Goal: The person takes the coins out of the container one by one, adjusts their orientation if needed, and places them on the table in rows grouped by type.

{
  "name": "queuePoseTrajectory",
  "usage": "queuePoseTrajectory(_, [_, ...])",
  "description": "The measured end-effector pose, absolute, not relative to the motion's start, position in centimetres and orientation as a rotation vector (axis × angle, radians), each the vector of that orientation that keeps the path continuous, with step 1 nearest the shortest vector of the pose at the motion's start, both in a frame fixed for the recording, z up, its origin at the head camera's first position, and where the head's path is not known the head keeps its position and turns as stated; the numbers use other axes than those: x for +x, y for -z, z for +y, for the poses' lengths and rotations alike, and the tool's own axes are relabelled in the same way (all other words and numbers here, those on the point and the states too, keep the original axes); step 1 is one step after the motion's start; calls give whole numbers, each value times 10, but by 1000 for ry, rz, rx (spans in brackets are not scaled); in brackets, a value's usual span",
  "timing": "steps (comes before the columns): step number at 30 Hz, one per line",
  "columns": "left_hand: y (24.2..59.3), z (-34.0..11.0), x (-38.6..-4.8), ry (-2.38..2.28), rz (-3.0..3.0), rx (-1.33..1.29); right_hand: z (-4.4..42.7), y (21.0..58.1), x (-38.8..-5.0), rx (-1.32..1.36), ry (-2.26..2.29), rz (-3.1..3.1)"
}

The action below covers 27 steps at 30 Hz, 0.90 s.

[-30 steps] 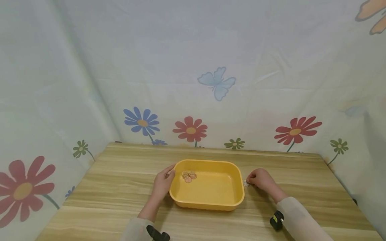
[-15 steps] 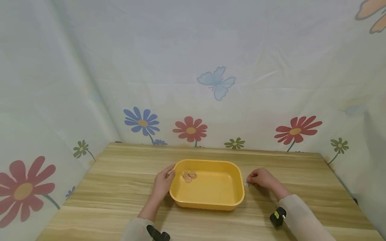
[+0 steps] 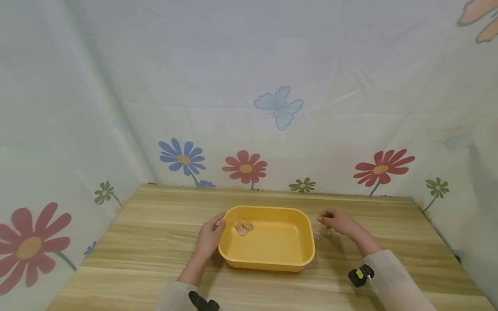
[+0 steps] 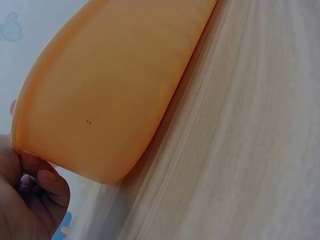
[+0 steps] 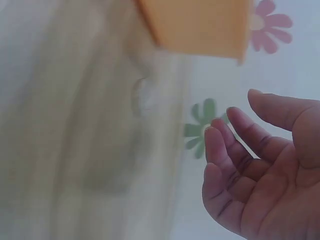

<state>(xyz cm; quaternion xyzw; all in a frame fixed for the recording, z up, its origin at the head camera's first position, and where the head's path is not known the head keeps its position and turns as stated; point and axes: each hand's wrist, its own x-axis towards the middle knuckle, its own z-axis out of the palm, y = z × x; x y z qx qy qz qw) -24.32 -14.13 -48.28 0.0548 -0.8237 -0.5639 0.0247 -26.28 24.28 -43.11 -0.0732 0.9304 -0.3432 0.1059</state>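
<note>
My left hand [image 3: 209, 236] grips the left end of a yellow plastic tray [image 3: 268, 264], its thumb at the rim and its fingers curled against the outer wall [image 4: 100, 100]. Inside the tray, toward the back left, lie several small round coin-like pieces [image 3: 243, 227], gold and copper in colour. A small silvery clump [image 3: 317, 236] sits on the table by the tray's right end; its kind is too small to tell, and it is blurred in the right wrist view. Raised above and behind it, my right hand [image 3: 340, 223] holds nothing, its fingers loosely bent and apart from the thumb.
Tray and clump stand on a wood-grain table [image 3: 155, 242]. A pale cloth backdrop [image 3: 330, 95] printed with flowers and butterflies closes off the back and both sides. Black wrist cameras [image 3: 361, 275] are strapped over the pale sleeves.
My right hand has let go of the silvery clump and lifted up and away from it, leaving it on the table. The left hand and the tray have stayed put.
</note>
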Motion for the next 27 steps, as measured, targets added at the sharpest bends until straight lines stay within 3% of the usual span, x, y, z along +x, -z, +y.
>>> queuePoseTrajectory(27, [480,-140,-242,1731,-2570,162,179,362,-287,-616,914,2624])
